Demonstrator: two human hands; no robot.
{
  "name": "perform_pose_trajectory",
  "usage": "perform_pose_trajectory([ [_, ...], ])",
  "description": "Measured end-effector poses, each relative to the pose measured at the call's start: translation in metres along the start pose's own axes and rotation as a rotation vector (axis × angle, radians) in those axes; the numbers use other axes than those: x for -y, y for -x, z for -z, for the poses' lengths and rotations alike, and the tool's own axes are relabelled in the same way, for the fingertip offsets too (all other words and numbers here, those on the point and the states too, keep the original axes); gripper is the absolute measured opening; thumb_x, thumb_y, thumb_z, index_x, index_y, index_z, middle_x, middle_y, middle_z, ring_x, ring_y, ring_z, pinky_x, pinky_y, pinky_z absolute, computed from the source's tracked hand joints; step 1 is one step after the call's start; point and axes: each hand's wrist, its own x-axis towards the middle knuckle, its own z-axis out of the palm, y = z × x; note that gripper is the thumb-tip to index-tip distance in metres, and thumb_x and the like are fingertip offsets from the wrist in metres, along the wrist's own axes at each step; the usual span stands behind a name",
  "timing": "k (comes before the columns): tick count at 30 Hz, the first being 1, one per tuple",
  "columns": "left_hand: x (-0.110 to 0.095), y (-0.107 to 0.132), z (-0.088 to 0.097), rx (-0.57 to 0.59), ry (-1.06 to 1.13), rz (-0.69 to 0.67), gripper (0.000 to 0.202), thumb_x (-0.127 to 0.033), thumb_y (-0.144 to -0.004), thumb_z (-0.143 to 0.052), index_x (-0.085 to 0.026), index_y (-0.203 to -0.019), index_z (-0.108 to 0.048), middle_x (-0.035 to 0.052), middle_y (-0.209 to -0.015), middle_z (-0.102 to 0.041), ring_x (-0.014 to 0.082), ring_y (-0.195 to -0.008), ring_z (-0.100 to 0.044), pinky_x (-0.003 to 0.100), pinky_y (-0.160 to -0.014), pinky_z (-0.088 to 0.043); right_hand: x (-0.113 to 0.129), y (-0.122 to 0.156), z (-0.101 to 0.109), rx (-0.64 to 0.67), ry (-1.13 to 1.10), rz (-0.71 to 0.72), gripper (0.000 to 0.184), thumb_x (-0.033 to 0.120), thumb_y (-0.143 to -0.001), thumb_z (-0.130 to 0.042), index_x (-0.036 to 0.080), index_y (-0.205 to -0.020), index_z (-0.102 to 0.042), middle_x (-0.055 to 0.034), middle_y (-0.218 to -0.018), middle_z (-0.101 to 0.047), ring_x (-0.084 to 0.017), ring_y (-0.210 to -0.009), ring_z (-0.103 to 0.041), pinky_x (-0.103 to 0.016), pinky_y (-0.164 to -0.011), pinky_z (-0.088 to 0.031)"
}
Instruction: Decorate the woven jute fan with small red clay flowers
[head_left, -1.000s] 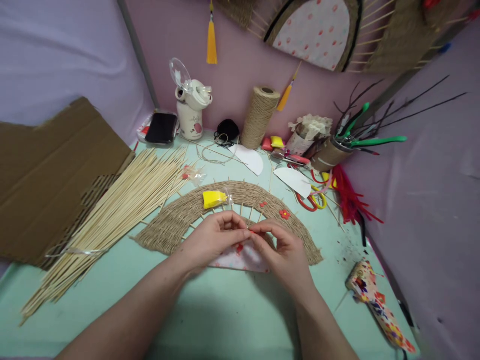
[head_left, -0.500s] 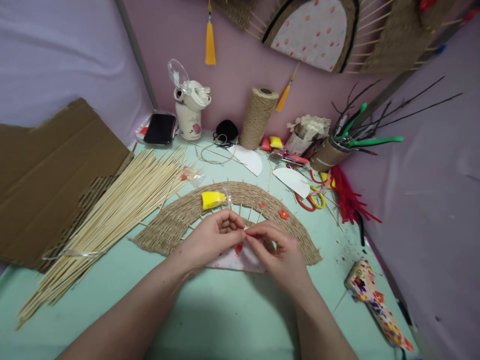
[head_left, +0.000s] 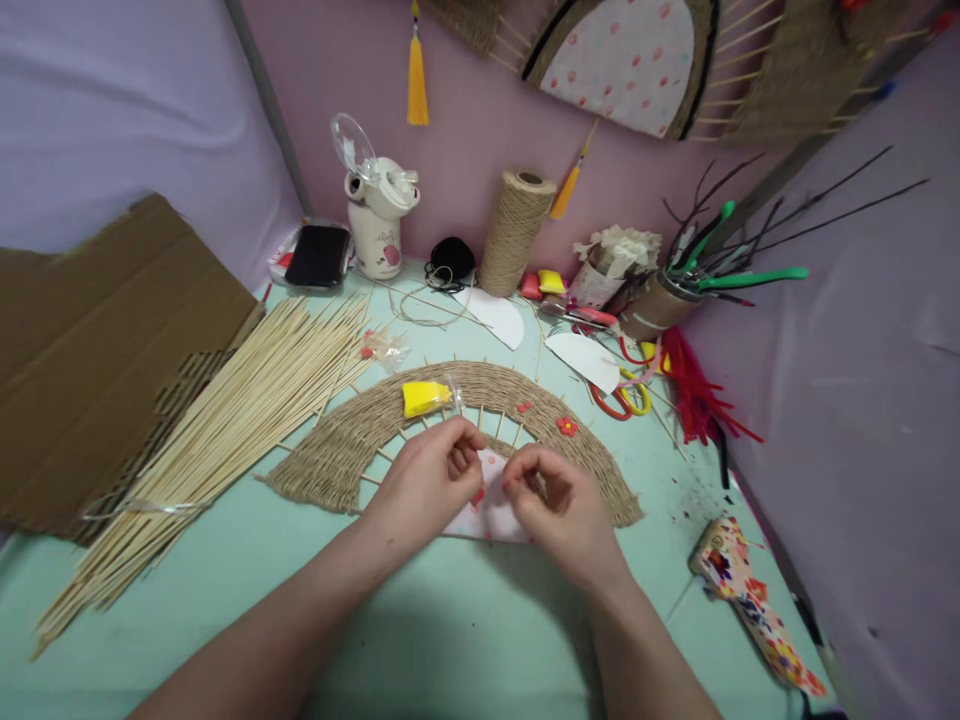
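My left hand point(head_left: 435, 475) has its fingers curled in a pinch over the fan-shaped twine weaving point(head_left: 330, 460). Anything between those fingertips is hidden. A small red piece point(head_left: 478, 497) shows beside them, against the white patterned fabric point(head_left: 499, 520). Across a narrow gap, my right hand point(head_left: 562, 505) is closed too, thumb against forefinger; I cannot make out what it holds. On the woven band lie a red flower with a yellow centre point(head_left: 568, 427), small red bits point(head_left: 524, 407) and a packet of yellow clay-like material point(head_left: 426, 399).
Bundled thin sticks point(head_left: 225, 420) and cardboard point(head_left: 97, 340) lie left. Behind stand a twine spool point(head_left: 517, 235), a white mug-like container point(head_left: 377, 235) and a pot of tools point(head_left: 660, 300). Scissors point(head_left: 622, 400) and a flower-patterned glue gun point(head_left: 757, 605) are right.
My hands have drawn apart from where their fingertips met around a small red bit. That bit no longer shows between them. The weaving stays in place.
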Motion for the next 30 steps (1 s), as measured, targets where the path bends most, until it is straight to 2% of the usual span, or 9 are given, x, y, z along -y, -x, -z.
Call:
perform_pose_trajectory([
  [1,0.001,0.000,0.002,-0.018,-0.050,-0.023,0.011,-0.013,-0.075,-0.054,-0.019,-0.083,-0.059,-0.0030,-0.071,-0.060,0.0120,-0.066,-0.054,0.025,-0.064,-0.042,0.000,0.000,0.003,0.000,-0.122,-0.072,0.007,0.023,-0.076,-0.057,0.021,-0.070,-0.058,0.0010,-0.065,-0.058,-0.013,-0.059,-0.051,-0.025,-0.055,-0.039],
  [3,0.001,-0.001,0.006,0.020,-0.082,-0.046,0.011,-0.015,-0.077,-0.053,-0.019,-0.083,-0.062,-0.0023,-0.073,-0.063,0.0123,-0.068,-0.055,0.025,-0.065,-0.042,0.000,-0.001,0.008,-0.072,-0.261,-0.140,0.009,0.027,-0.077,-0.061,0.020,-0.072,-0.060,0.0008,-0.066,-0.060,-0.012,-0.059,-0.053,-0.024,-0.054,-0.041],
  [6,0.002,-0.001,0.012,0.160,-0.154,-0.080,0.012,-0.016,-0.078,-0.053,-0.020,-0.078,-0.064,-0.0021,-0.073,-0.063,0.0127,-0.068,-0.056,0.025,-0.063,-0.039,0.000,-0.002,0.010,-0.192,-0.252,-0.119,0.010,0.029,-0.077,-0.065,0.020,-0.073,-0.062,0.0005,-0.068,-0.061,-0.012,-0.064,-0.055,-0.023,-0.058,-0.044],
  [12,-0.002,0.002,0.012,0.307,-0.359,-0.183,0.018,-0.012,-0.078,-0.051,-0.019,-0.064,-0.058,-0.0008,-0.068,-0.054,0.0146,-0.070,-0.051,0.027,-0.064,-0.034,0.001,0.000,0.006,-0.164,-0.196,-0.096,0.009,0.028,-0.079,-0.065,0.021,-0.075,-0.064,0.0004,-0.070,-0.062,-0.012,-0.063,-0.055,-0.023,-0.057,-0.044],
  [16,-0.005,0.003,0.009,0.293,-0.455,-0.175,0.017,-0.011,-0.079,-0.048,-0.019,-0.065,-0.052,0.0002,-0.071,-0.053,0.0156,-0.072,-0.049,0.028,-0.064,-0.033,0.000,0.000,0.005,-0.154,-0.199,-0.091,0.008,0.028,-0.079,-0.065,0.021,-0.075,-0.064,0.0010,-0.070,-0.062,-0.012,-0.063,-0.055,-0.023,-0.057,-0.044],
  [19,-0.005,0.003,0.009,0.298,-0.471,-0.173,0.018,-0.011,-0.082,-0.047,-0.018,-0.067,-0.054,0.0020,-0.075,-0.056,0.0170,-0.077,-0.052,0.028,-0.067,-0.036,0.000,0.000,0.005,-0.135,-0.218,-0.110,0.010,0.029,-0.080,-0.066,0.021,-0.075,-0.064,0.0014,-0.069,-0.062,-0.012,-0.062,-0.055,-0.023,-0.057,-0.045],
  [24,0.000,0.003,0.015,0.321,-0.391,-0.176,0.026,-0.020,-0.089,-0.045,-0.021,-0.081,-0.070,0.0036,-0.083,-0.066,0.0185,-0.081,-0.059,0.030,-0.075,-0.041,0.000,-0.002,0.005,-0.125,-0.304,-0.166,0.015,0.036,-0.076,-0.072,0.022,-0.080,-0.069,0.0000,-0.075,-0.066,-0.013,-0.064,-0.058,-0.024,-0.057,-0.047],
  [27,0.004,0.003,0.020,0.314,-0.340,-0.156,0.026,-0.023,-0.090,-0.046,-0.023,-0.091,-0.072,0.0032,-0.091,-0.069,0.0190,-0.087,-0.061,0.030,-0.078,-0.043,0.000,-0.002,0.004,-0.127,-0.310,-0.175,0.018,0.038,-0.074,-0.075,0.023,-0.082,-0.071,-0.0014,-0.078,-0.069,-0.014,-0.067,-0.060,-0.026,-0.058,-0.048],
  [30,0.006,0.001,0.021,0.297,-0.255,-0.148,0.026,-0.018,-0.086,-0.047,-0.023,-0.085,-0.072,0.0024,-0.091,-0.069,0.0175,-0.087,-0.061,0.030,-0.080,-0.044,0.000,-0.002,0.003,-0.113,-0.304,-0.144,0.016,0.037,-0.075,-0.074,0.023,-0.083,-0.071,-0.0022,-0.080,-0.069,-0.016,-0.070,-0.061,-0.027,-0.059,-0.049],
])
